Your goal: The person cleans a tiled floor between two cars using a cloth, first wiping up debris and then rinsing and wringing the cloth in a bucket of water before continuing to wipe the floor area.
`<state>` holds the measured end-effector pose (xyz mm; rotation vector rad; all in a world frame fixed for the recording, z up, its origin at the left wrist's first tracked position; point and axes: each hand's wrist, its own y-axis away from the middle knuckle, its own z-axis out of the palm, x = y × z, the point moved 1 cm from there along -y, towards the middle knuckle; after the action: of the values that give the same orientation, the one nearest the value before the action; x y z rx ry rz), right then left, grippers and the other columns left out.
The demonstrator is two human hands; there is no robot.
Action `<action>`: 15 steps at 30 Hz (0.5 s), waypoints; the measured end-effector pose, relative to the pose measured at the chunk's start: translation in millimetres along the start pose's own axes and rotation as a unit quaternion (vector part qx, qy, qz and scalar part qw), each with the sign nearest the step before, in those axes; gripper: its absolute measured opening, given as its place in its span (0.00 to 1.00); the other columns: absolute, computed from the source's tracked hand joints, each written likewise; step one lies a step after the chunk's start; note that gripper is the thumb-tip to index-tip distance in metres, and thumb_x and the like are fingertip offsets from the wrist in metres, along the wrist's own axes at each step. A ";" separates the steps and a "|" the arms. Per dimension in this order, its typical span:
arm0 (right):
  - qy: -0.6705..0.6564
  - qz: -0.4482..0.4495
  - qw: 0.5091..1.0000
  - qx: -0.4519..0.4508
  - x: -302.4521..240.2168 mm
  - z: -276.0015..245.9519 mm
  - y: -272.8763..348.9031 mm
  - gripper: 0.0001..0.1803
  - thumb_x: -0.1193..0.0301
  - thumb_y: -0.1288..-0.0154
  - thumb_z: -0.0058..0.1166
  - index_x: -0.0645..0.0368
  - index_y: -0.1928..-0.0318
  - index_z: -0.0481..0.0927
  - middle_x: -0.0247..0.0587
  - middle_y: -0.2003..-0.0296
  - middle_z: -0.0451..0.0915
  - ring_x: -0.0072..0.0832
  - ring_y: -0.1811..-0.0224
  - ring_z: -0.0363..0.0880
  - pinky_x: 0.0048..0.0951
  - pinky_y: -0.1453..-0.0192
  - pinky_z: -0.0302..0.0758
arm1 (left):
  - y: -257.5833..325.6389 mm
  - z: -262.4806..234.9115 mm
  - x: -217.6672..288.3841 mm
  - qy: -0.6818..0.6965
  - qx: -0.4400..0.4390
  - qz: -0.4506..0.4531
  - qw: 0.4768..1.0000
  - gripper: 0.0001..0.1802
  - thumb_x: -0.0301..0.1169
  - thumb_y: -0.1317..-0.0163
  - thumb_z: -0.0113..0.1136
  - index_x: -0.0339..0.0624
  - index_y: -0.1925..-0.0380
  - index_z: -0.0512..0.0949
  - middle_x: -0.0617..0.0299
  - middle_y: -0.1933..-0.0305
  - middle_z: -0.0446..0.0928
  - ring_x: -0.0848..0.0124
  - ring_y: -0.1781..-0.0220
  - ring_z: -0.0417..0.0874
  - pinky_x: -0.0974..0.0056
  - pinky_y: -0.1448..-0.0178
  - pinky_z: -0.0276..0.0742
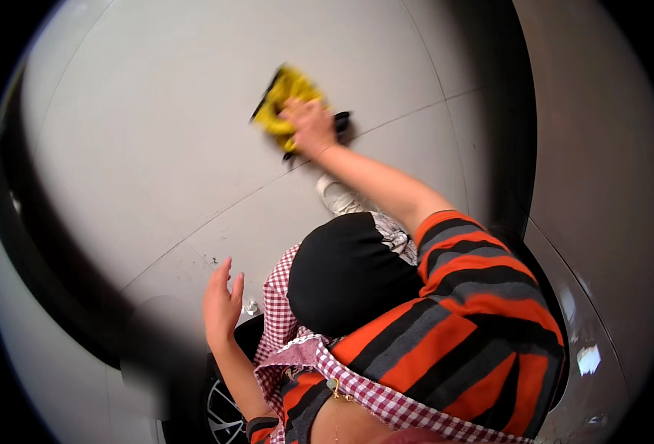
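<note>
My right arm reaches forward over the tiled floor (156,89), and my right hand (312,126) is closed on a crumpled yellow cloth (276,105) with black edging. Motion blurs the hand and cloth a little, and my palm hides part of the fabric. Dark bits stick out beside and below it. Off to the left, my left hand (222,300) is held up with its thumb apart from the fingers and nothing in it. That hand is nearest to a small crumpled white scrap (250,307).
A spoked wheel (223,411) shows at the lower left, by my left forearm. On the right stands a glossy grey-brown car panel (601,222). My light shoe (334,194) is just behind the cloth. Dark specks (212,260) mark the floor near my left hand.
</note>
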<state>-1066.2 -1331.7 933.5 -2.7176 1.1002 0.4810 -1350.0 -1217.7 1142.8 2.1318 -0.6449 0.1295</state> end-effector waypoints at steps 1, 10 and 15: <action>-0.060 -0.049 0.996 -0.049 -36.3 4.6 2.3 0.26 0.78 0.59 0.53 0.46 0.53 0.79 0.29 0.48 0.74 0.36 0.52 0.69 0.35 0.46 0.68 | 1.4 -0.8 0.3 0.013 0.005 0.012 1.000 0.22 0.36 0.39 0.55 0.41 0.45 0.71 0.50 0.49 0.75 0.57 0.50 0.77 0.58 0.49 0.72; -0.501 0.172 0.844 -0.081 72.0 -44.2 -24.0 0.24 0.79 0.45 0.43 0.64 0.44 0.69 0.40 0.53 0.76 0.30 0.52 0.74 0.31 0.46 0.71 | 24.9 -1.5 -26.3 -0.018 0.035 -0.008 0.999 0.22 0.35 0.42 0.58 0.38 0.48 0.72 0.49 0.53 0.75 0.52 0.51 0.75 0.57 0.48 0.71; -0.286 0.361 0.880 0.115 273.9 -30.8 -69.9 0.22 0.64 0.38 0.53 0.60 0.45 0.71 0.42 0.53 0.76 0.31 0.54 0.76 0.33 0.51 0.73 | 26.4 5.5 -2.2 0.015 0.024 0.020 0.999 0.23 0.34 0.43 0.58 0.37 0.48 0.70 0.48 0.52 0.74 0.52 0.51 0.74 0.55 0.47 0.70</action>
<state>-825.0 -1467.0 867.0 -1.6900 1.7845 1.0769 -1365.6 -1233.8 1157.9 2.1584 -0.6731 0.2011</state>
